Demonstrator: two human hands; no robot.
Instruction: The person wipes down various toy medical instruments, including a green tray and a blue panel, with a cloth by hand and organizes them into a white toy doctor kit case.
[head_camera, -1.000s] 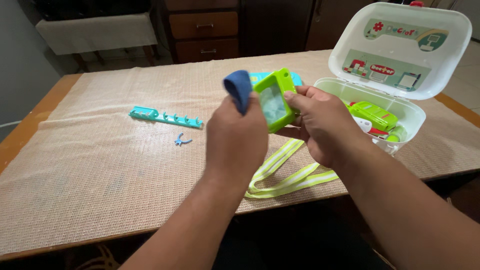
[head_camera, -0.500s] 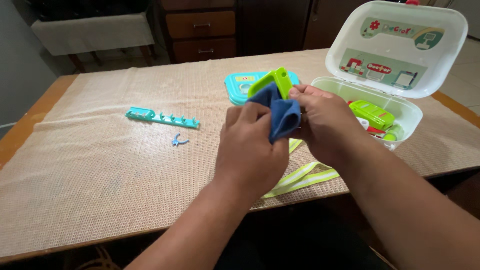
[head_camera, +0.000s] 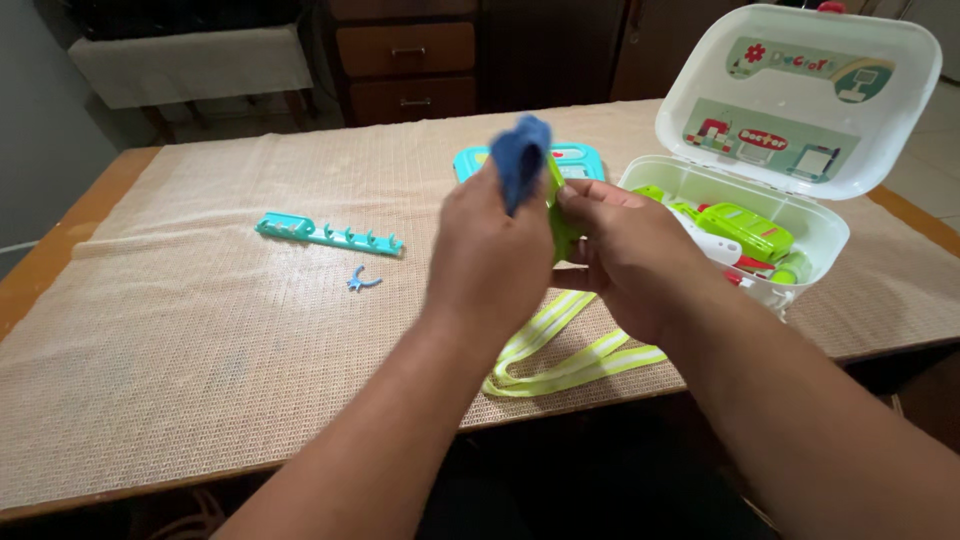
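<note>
Here, I see the lime-green plastic toy frame (head_camera: 560, 215) above the table's near edge, gripped by my right hand (head_camera: 622, 255); my left hand (head_camera: 490, 255) clutches a blue cloth (head_camera: 520, 155) against it, beside the open white toy case (head_camera: 790, 130).

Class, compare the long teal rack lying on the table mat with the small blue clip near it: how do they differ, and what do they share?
The teal rack is long and straight with a row of pegs; the blue clip is short and curved. The teal rack is far bigger than the blue clip. The teal rack is lighter and greener, the blue clip darker. Both lie loose on the woven mat, untouched by either hand.
</note>
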